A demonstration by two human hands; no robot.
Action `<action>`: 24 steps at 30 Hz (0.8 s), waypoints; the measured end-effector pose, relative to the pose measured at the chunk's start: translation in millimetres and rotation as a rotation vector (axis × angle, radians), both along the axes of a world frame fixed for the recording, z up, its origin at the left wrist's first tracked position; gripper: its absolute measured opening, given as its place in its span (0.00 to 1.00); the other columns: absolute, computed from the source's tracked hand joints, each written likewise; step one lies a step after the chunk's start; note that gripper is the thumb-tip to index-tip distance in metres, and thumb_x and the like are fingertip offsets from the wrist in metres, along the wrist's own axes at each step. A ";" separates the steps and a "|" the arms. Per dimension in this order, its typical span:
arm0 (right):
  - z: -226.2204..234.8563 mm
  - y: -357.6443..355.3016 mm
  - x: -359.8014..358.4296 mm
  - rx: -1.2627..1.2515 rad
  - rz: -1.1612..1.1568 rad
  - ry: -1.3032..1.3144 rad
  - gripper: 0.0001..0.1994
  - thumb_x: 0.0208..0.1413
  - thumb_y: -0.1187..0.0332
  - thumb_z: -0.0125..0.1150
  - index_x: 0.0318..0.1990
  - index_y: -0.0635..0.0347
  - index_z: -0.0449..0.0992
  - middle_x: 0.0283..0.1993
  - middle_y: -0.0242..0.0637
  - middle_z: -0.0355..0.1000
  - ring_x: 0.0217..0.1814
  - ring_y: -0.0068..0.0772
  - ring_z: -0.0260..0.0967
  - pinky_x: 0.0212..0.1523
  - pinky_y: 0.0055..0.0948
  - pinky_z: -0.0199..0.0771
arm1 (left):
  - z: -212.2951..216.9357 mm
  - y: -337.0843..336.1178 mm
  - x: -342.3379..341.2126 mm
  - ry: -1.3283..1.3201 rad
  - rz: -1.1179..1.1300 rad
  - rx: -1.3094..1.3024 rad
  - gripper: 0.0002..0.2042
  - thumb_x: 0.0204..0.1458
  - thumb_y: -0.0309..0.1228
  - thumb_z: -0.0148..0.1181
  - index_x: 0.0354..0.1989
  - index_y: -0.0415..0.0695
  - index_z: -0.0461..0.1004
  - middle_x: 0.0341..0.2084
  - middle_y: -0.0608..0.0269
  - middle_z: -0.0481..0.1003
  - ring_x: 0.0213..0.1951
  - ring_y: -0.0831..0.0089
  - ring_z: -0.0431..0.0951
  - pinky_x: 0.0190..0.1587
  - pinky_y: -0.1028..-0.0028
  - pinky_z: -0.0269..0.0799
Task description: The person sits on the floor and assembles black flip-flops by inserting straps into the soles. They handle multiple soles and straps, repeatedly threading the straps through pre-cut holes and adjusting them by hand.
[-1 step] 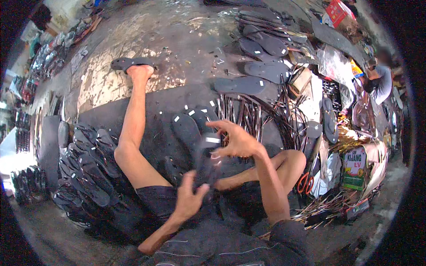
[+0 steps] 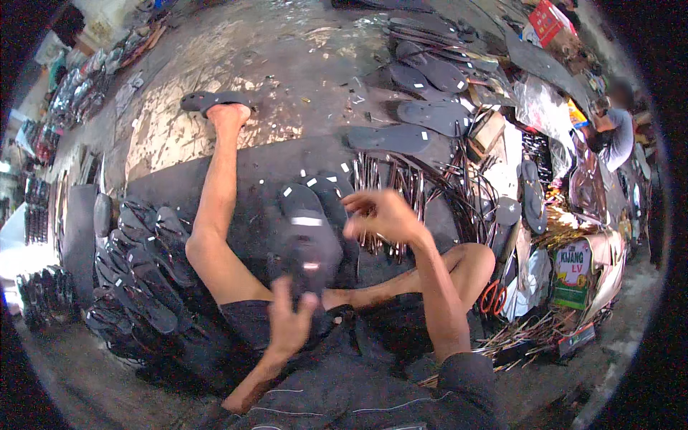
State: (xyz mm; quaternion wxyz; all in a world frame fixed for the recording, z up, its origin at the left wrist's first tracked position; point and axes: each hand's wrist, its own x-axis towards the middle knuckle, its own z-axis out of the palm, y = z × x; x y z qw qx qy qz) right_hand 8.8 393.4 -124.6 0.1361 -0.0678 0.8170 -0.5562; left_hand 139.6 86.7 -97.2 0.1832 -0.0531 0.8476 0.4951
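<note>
My left hand grips the near end of a dark flip-flop, which is smeared by motion and carries a white patch near its far end. To the right of it, my right hand hangs in the air with fingers apart and nothing in them. Beyond the held flip-flop lie dark soles with small white labels, partly covered by it. Long thin dark strips spread out behind my right hand.
Finished-looking black flip-flops are piled at my left. Several loose soles lie far right. Orange-handled scissors and a green and white carton stand beyond my right knee. Another person sits far right.
The flip-flop has moved left and turned its broad face up in my left hand. My right hand has come away from it, slightly to the right.
</note>
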 end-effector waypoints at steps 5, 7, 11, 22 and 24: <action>-106.5 50.9 -64.0 0.869 -0.489 0.047 0.19 0.62 0.55 0.70 0.38 0.68 0.87 0.44 0.60 0.85 0.44 0.67 0.85 0.48 0.57 0.87 | 16.2 -160.1 -7.8 0.632 0.731 -0.341 0.35 0.69 0.39 0.67 0.78 0.37 0.60 0.73 0.45 0.67 0.72 0.51 0.69 0.75 0.51 0.63; -82.2 18.2 -76.3 0.852 -0.606 -0.068 0.19 0.63 0.54 0.70 0.39 0.65 0.88 0.45 0.57 0.86 0.43 0.65 0.85 0.48 0.56 0.87 | 21.2 -224.7 21.3 0.787 0.958 -0.481 0.35 0.69 0.41 0.67 0.78 0.38 0.60 0.74 0.46 0.66 0.72 0.52 0.69 0.74 0.49 0.66; -69.3 -37.8 -62.6 0.650 -0.592 0.009 0.17 0.62 0.51 0.72 0.41 0.55 0.90 0.46 0.49 0.86 0.49 0.57 0.85 0.51 0.51 0.86 | 1.0 -367.8 117.2 0.585 1.361 -1.003 0.41 0.65 0.54 0.69 0.76 0.36 0.64 0.70 0.38 0.70 0.68 0.47 0.75 0.72 0.55 0.71; -96.2 -23.7 -44.4 0.629 -0.519 0.146 0.10 0.58 0.62 0.70 0.40 0.58 0.89 0.39 0.51 0.84 0.42 0.60 0.84 0.46 0.55 0.85 | -96.3 -515.4 112.7 0.398 1.226 -0.879 0.41 0.66 0.46 0.71 0.79 0.34 0.59 0.77 0.36 0.61 0.77 0.45 0.64 0.76 0.51 0.64; -98.4 -13.1 -64.1 0.766 -0.653 0.240 0.14 0.60 0.56 0.72 0.36 0.59 0.86 0.44 0.50 0.86 0.41 0.58 0.86 0.44 0.54 0.88 | -105.3 -517.9 118.7 0.493 1.155 -0.794 0.43 0.64 0.44 0.73 0.81 0.39 0.57 0.79 0.40 0.59 0.75 0.44 0.65 0.76 0.49 0.65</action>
